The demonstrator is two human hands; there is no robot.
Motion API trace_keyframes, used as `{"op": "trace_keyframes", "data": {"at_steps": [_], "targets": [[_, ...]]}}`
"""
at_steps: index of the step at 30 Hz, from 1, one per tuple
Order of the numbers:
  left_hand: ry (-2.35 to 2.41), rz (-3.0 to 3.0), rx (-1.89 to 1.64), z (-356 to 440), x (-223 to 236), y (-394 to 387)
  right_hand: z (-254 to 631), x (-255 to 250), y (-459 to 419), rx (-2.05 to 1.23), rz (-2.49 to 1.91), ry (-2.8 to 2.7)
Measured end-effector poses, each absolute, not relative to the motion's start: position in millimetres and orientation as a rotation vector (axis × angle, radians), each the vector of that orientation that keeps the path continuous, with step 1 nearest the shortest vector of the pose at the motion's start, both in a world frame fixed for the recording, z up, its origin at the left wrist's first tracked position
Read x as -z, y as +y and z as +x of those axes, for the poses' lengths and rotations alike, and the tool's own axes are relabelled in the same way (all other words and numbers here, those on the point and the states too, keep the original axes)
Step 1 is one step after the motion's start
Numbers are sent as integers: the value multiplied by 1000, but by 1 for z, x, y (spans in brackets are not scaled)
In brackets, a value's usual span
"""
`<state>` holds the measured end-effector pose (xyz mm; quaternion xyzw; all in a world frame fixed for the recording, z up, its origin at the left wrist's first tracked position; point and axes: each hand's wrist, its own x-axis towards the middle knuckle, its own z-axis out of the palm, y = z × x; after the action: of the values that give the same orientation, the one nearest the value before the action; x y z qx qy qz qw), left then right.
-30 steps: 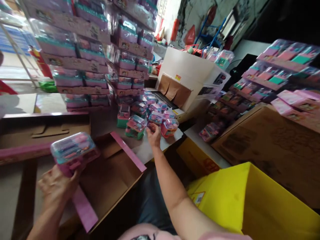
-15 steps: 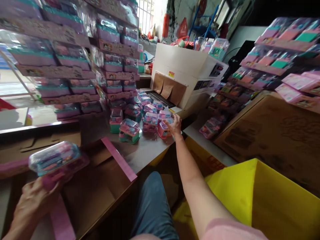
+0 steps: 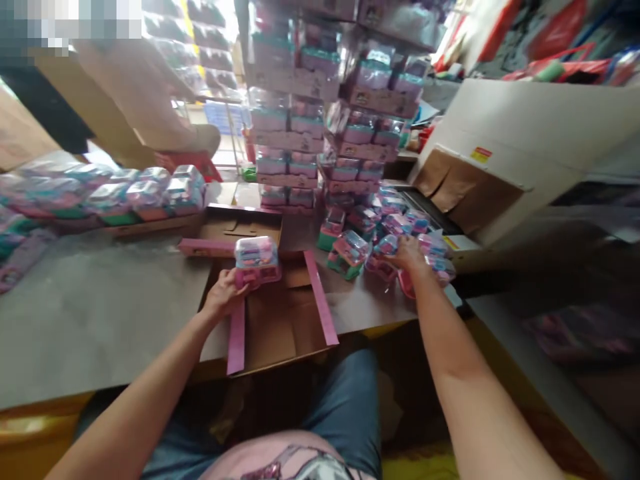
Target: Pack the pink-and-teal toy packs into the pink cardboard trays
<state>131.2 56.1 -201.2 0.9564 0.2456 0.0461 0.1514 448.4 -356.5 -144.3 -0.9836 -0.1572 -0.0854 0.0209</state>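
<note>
Swinging left since the earlier frame; left hand now gripping pink toy case over open cardboard tray, right hand closing on loose pile of cases. Best keeping case level, setting flat into tray corner

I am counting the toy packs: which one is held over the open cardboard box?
The pack in the left hand, alone above the box; the others lie on the table.
</note>
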Motion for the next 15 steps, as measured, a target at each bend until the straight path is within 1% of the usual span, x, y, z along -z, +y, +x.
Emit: {"op": "trace_keyframes", "data": {"at_steps": [3,5,8,10,13,15], "targets": [[762,2674,-100,130,200,55,419,134,-355,325,-3116,-488],[771,2668,-180,128,200,56,394,124,-361,365,-3130,-459],[721,2691,-553,121,196,60,355,101,-384,394,-3060,-344],[635,2678,-822,118,187,64,329,80,-399,371,-2920,-306],[448,2579,-1027,118,156,61,290,49,-389,240,-2607,-590],[247,2474,-983,122,127,50,266,38,-354,147,-2420,-890]]}}
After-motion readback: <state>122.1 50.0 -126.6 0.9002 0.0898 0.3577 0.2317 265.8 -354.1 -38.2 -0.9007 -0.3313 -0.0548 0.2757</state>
